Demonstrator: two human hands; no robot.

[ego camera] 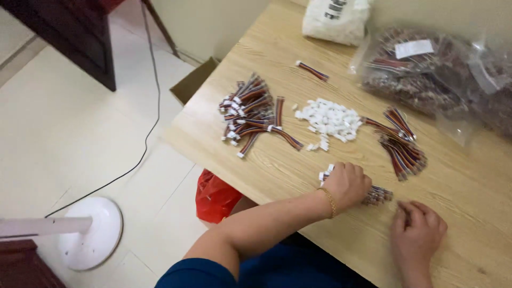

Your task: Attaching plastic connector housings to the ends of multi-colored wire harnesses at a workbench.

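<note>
Head view: wire bundle (376,195) pinned to bench (298,176) under closed left hand (348,184), prob. to steady it; right hand (417,229) curled nearby, grip contents not visible. Connector pile (329,121) kept w/in reach.

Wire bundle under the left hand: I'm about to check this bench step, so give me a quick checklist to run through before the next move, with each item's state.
1. Left hand has hold of the wire bundle: ok, closed over it, wire ends sticking out both sides.
2. Right hand free: cannot tell, fingers curled on the table, blurred.
3. White connector pile close by: ok, just beyond the left hand.
4. Loose wire pile close by: ok, to the right of the connectors.
5. Finished wires kept apart: ok, separate heap near the table's left edge.
6. Bags clear of the work area: ok, at the far side.
</note>
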